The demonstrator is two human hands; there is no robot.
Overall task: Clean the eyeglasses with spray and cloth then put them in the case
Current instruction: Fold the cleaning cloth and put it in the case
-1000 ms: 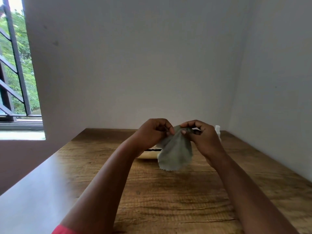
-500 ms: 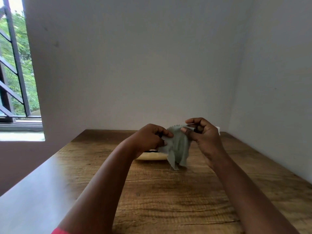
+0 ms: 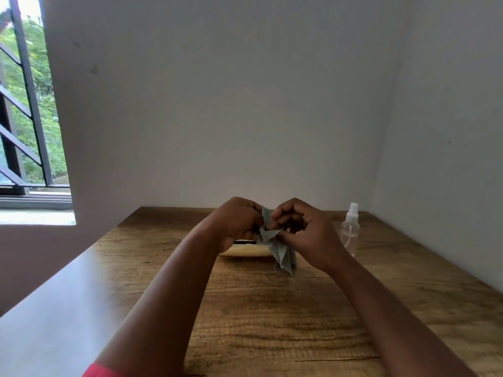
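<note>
Both hands are raised over the far middle of the wooden table (image 3: pixel 272 322), pressed close together. My left hand (image 3: pixel 236 224) and my right hand (image 3: pixel 307 235) pinch a grey-green cloth (image 3: pixel 283 257) with zigzag edges, bunched between the fingers with its tail hanging down. The eyeglasses are hidden inside the cloth and fingers; only a dark bit shows under my right fingers. A cream case (image 3: pixel 245 251) lies on the table behind my left hand, partly covered by it. A clear spray bottle (image 3: pixel 349 229) with a white nozzle stands upright to the right of my right hand.
The table sits in a corner, with white walls close behind it and along its right side. A barred window is at the far left. The table's left edge runs diagonally toward me.
My hands have come closer together and the cloth is bunched tighter, hanging narrower. My right hand shifted left, uncovering the spray bottle.
</note>
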